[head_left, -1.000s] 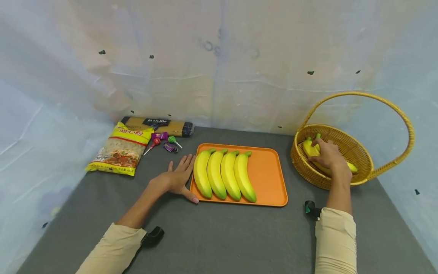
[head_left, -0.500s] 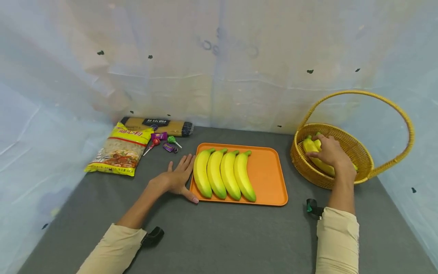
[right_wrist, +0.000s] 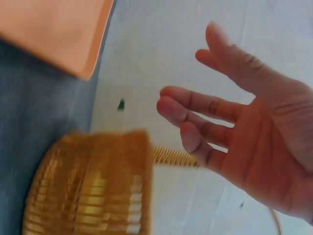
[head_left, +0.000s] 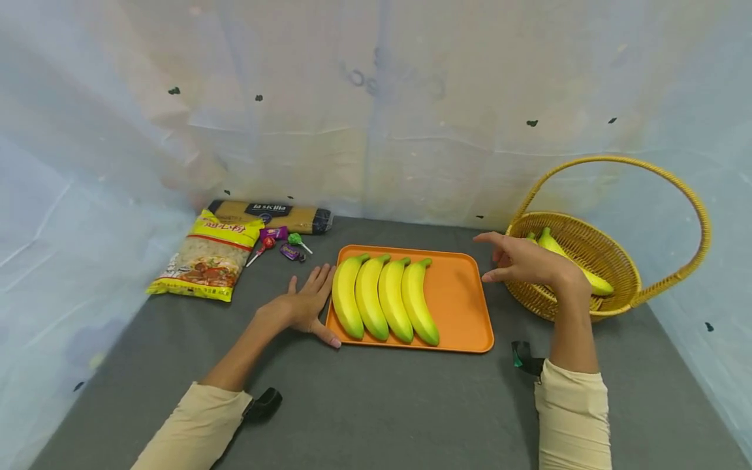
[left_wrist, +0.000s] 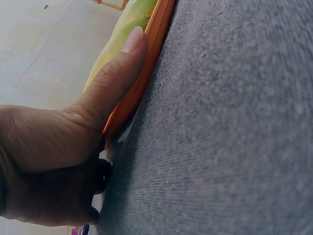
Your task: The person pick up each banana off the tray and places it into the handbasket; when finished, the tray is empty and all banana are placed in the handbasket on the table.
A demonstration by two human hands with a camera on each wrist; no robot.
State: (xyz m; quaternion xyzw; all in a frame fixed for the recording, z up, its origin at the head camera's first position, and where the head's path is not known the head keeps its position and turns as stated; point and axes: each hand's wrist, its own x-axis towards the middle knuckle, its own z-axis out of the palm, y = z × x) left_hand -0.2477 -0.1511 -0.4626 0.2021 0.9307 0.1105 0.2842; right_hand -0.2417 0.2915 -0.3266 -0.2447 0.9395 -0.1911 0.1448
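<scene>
Black-labelled pasta pack (head_left: 271, 216) reads "la skilia", well left of hands.

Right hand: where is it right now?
In the head view the right hand is open and empty in the air, between the orange tray and the wicker basket, just left of the basket's near rim.

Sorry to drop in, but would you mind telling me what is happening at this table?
A person's left hand lies flat on the grey table, its thumb against the edge of an orange tray that carries four bananas side by side. The right hand hovers open and empty between the tray and a wicker basket, where bananas in the basket remain.
</scene>
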